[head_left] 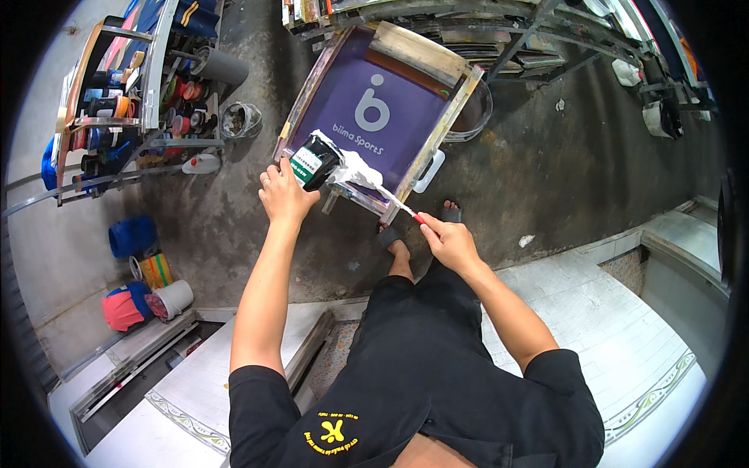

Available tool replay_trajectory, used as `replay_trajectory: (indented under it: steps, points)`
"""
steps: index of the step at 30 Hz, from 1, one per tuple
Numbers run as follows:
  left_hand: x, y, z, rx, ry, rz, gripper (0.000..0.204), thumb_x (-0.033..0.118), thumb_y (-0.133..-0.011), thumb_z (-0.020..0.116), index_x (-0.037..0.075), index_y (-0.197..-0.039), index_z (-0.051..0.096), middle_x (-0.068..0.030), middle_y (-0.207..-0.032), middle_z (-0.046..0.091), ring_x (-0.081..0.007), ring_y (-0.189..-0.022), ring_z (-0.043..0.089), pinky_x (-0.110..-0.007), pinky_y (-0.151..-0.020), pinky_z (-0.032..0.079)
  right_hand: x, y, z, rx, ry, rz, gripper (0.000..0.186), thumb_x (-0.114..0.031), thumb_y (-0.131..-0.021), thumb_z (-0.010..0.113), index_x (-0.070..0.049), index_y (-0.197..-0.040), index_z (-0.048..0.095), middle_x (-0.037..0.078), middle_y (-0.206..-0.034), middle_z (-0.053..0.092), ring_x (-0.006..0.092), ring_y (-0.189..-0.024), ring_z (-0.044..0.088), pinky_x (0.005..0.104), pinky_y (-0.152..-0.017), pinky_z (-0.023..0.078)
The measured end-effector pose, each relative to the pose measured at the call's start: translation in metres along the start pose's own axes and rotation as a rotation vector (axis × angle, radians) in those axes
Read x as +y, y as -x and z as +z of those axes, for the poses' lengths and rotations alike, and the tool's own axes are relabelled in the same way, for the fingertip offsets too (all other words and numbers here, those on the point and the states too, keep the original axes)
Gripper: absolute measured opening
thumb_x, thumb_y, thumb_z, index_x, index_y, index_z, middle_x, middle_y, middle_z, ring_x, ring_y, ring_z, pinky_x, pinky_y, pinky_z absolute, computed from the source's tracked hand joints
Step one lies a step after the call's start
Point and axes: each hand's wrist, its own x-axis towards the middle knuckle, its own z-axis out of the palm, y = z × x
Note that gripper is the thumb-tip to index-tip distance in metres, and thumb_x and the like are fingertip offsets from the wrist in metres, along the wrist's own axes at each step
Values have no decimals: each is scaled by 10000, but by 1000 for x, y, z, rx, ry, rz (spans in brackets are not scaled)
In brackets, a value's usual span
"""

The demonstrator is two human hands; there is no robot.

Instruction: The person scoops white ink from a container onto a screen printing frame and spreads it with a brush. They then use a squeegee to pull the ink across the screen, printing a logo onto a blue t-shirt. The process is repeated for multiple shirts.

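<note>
Right fingers point(428, 224) grip a stick point(398, 202) slanting forward and leftward to white paste point(357, 168) beside the tub point(315, 163) left fingers point(274, 178) clasp.

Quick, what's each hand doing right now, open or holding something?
Left hand: holding a tilted black tub with a green-and-white label.
Right hand: closed on a red-handled tool smeared with white paste.

At upper centre, the screen point(320, 105) is purple with a pale grey emblem point(373, 115), the paste point(359, 169) white, the tub point(318, 180) black with a white-and-green label point(306, 161), the handle point(419, 218) red. The shirt point(468, 405) at bottom centre is black with yellow print point(332, 430); lower right, white tiles point(577, 304) have green-scrolled edging point(654, 395).
</note>
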Motion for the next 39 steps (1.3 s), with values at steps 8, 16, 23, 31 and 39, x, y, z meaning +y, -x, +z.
replay_trajectory:
  steps: [8,16,23,31,39]
  points:
    - [16,-7,-32,-290,-14,-107,911,483,-626,917,3,-1329,591,-231,-1323,641,-408,-1299,604,-520,-1031,584,-7,4,-6,17,-149,65,339,-283,-1042,661,-121,-1320,768,219,-940,780,400,-856,764,479,-789,594]
    - [5,-21,-37,-487,122,-219,1069,642,-600,916,-65,-1348,628,-257,-1312,721,-401,-1278,677,-483,-1081,549,-2,12,-1,-28,-252,106,354,-266,-1058,664,-104,-1362,744,205,-1039,796,334,-884,790,402,-804,600]
    - [-28,-17,-38,-466,428,-173,980,572,-605,946,-69,-1294,670,-270,-1248,752,-382,-1187,733,-463,-1032,558,-14,9,-14,-47,-565,147,345,-188,-1107,644,-57,-1419,714,-32,-896,725,61,-697,585,277,-659,503]
    - [-52,61,-34,-19,590,18,1046,318,-615,1015,87,-1514,533,-177,-1431,667,-388,-1343,623,-483,-1099,522,-107,-8,-96,-134,-368,32,323,-240,-1072,667,-108,-1353,754,163,-1063,818,261,-924,803,376,-811,592]
    - [-61,100,-13,290,568,168,1088,321,-613,1016,47,-1532,503,-203,-1466,623,-406,-1374,586,-490,-1149,498,-193,-31,-122,-262,344,-484,279,-264,-1031,678,-143,-1252,798,153,-803,762,354,-730,746,438,-694,582]
